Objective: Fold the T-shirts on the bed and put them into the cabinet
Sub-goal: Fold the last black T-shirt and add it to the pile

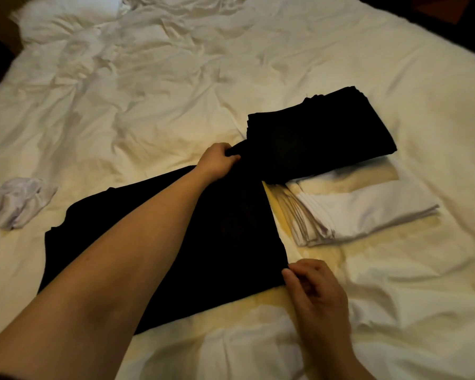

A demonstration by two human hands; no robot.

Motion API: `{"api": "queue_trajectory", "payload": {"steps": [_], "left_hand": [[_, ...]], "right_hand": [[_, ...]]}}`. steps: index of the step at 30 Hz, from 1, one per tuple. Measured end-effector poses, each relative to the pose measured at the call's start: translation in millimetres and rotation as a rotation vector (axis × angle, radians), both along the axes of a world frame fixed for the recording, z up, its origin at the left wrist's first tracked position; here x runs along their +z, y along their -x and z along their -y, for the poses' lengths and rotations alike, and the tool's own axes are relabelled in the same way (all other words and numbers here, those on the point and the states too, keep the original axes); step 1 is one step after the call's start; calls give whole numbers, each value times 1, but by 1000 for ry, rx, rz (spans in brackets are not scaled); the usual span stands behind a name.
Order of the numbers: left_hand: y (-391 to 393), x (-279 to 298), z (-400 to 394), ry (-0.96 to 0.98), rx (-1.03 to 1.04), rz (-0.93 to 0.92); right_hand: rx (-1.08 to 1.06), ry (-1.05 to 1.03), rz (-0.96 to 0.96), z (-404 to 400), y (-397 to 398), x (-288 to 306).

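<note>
Folded stacks (324, 133) right of T-shirt (225, 242)

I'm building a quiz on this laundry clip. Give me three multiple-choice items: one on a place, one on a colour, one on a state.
1. Where is the folded white pile?
A. right of the spread shirt
B. on a pillow
C. on the floor

2. What colour is the shirt being folded?
A. red
B. black
C. striped

3. What is the left hand doing?
A. hanging idle
B. pressing flat
C. gripping cloth

Answers:
1 A: the folded white pile lies right of the black shirt.
2 B: it is black.
3 C: the left hand curls its fingers round the shirt's far corner.
</note>
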State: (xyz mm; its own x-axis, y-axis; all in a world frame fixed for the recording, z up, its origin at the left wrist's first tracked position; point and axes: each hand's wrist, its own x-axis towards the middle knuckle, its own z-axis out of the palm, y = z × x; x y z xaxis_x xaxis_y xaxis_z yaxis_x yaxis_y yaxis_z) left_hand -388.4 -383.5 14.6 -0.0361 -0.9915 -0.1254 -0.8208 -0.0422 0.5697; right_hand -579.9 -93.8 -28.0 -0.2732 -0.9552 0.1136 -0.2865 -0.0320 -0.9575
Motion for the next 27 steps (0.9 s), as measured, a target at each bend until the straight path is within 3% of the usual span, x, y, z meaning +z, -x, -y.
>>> {"api": "queue_trajectory", "payload": {"steps": [3, 9, 16, 20, 24, 27], "left_hand": [[4, -5, -2, 34, 34, 11], [8, -10, -5, 13, 77, -95], [9, -15, -5, 45, 134, -172], [13, -16, -6, 47, 142, -141], [10, -18, -6, 54, 132, -180], [9, -18, -6, 67, 124, -201]], "right_hand": [[-32, 54, -52, 0, -1, 5], [14, -41, -216, -2, 0, -9], [-91, 19, -160, -2, 1, 0], [-12, -110, -183, -3, 0, 0], [21, -53, -349, -1, -4, -3], [-84, -105, -250, -2, -3, -2]]}}
